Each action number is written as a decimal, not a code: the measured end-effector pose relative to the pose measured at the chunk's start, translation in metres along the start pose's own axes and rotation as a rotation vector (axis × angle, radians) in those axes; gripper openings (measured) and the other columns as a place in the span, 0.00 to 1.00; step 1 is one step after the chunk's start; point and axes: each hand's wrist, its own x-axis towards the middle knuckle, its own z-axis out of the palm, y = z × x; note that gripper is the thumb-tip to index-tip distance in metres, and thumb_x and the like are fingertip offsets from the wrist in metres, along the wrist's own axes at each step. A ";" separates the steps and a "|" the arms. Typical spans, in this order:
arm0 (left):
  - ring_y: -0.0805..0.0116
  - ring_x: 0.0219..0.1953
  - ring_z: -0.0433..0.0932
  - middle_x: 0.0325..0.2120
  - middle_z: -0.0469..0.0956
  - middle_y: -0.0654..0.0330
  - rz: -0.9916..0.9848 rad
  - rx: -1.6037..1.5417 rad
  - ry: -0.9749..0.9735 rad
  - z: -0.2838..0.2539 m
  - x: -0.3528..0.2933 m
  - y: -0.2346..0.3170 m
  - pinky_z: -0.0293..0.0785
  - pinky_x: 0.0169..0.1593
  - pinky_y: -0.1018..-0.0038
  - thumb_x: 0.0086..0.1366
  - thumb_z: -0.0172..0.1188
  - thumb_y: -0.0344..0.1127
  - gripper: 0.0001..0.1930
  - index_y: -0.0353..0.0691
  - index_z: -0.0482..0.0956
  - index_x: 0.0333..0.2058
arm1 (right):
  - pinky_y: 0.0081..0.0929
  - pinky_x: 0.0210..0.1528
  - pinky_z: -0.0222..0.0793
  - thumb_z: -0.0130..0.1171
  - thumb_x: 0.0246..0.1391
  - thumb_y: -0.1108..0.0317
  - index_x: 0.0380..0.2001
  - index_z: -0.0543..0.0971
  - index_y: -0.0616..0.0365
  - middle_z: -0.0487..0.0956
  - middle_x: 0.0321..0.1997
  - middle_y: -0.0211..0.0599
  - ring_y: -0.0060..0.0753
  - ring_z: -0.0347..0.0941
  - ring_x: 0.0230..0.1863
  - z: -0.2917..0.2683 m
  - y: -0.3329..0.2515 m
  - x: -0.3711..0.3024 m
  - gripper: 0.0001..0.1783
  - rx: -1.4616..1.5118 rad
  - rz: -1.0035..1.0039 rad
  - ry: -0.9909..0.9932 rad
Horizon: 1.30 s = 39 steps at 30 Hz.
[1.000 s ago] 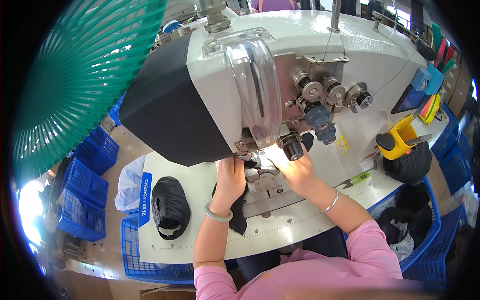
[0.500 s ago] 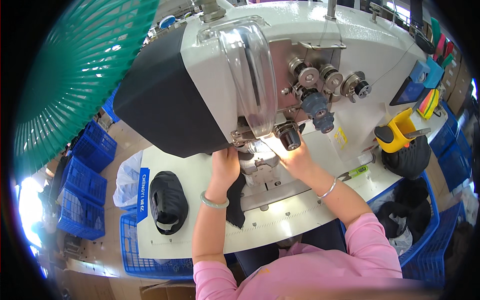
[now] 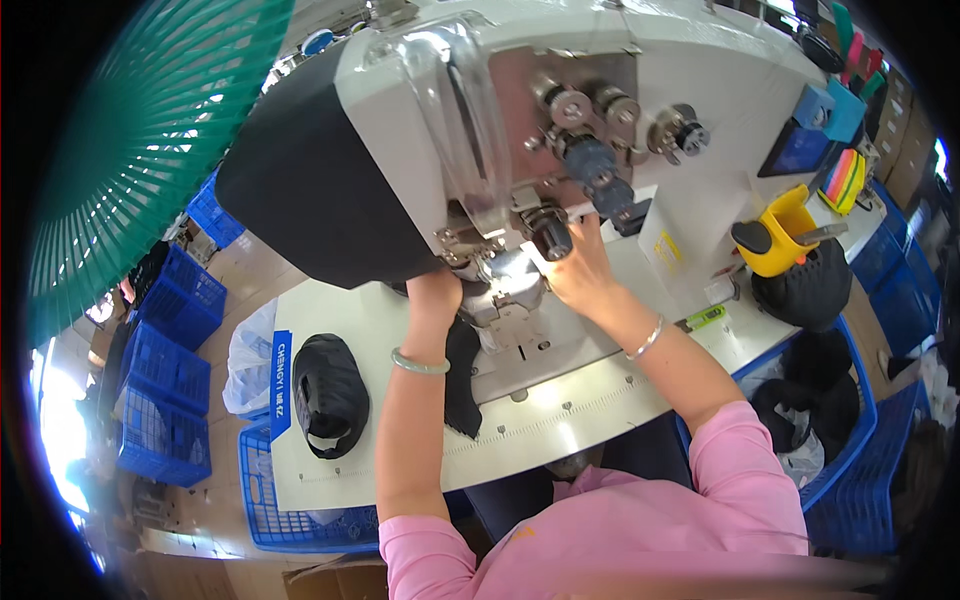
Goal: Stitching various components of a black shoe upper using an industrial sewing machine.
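Note:
At the sewing machine (image 3: 400, 160), both hands are close around the lit needle area. My left hand (image 3: 436, 294) is left of it, its fingers hidden under the dark head cover. A black fabric piece (image 3: 461, 385) hangs beside my left wrist and runs up toward the needle area; whether my fingers grip it is hidden. My right hand (image 3: 580, 268) rests to the right of the needle area, behind a black knob (image 3: 548, 234). Its thumb and a stretched finger show apart, with the knob covering part of them. A black cap (image 3: 330, 395) lies on the white table (image 3: 400, 482), left of my left forearm.
A green fan guard (image 3: 150, 130) fills the upper left. Blue crates (image 3: 165, 435) stand on the floor at left. On the right are a yellow holder (image 3: 778, 235), a black rounded item (image 3: 805, 290), a green cutter (image 3: 704, 318) and a blue bin (image 3: 862, 400) with black pieces.
The view has shifted, so the machine sits further left and higher. Both hands stay by the needle area; a finger of my right hand now shows stretched up past the knob.

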 end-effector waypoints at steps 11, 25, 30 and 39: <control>0.55 0.42 0.78 0.41 0.79 0.50 0.115 0.370 0.812 -0.201 0.016 0.035 0.73 0.46 0.69 0.68 0.52 0.37 0.13 0.33 0.78 0.44 | 0.37 0.49 0.62 0.55 0.43 0.68 0.29 0.76 0.55 0.76 0.39 0.30 0.38 0.70 0.48 -0.059 -0.026 -0.018 0.07 0.088 0.096 -0.126; 0.57 0.27 0.80 0.29 0.82 0.54 0.299 0.180 -0.157 -0.226 -0.152 0.204 0.76 0.32 0.69 0.62 0.59 0.41 0.12 0.39 0.83 0.33 | 0.28 0.37 0.72 0.60 0.54 0.62 0.49 0.72 0.55 0.76 0.43 0.31 0.28 0.75 0.39 -0.179 -0.045 -0.072 0.20 1.057 0.478 0.001; 0.50 0.28 0.78 0.26 0.79 0.48 0.304 -0.145 -0.250 -0.220 -0.175 0.198 0.72 0.36 0.67 0.62 0.54 0.28 0.08 0.28 0.77 0.34 | 0.22 0.17 0.65 0.47 0.53 0.77 0.61 0.56 0.53 0.75 0.27 0.38 0.26 0.69 0.18 -0.310 0.107 -0.180 0.31 0.340 1.173 0.850; 0.50 0.28 0.78 0.25 0.78 0.47 0.308 -0.295 -0.390 -0.220 -0.191 0.215 0.71 0.34 0.67 0.59 0.57 0.27 0.06 0.29 0.77 0.32 | 0.27 0.16 0.58 0.38 0.56 0.69 0.69 0.46 0.35 0.73 0.20 0.34 0.25 0.63 0.14 -0.494 0.203 -0.382 0.37 -0.136 1.930 0.683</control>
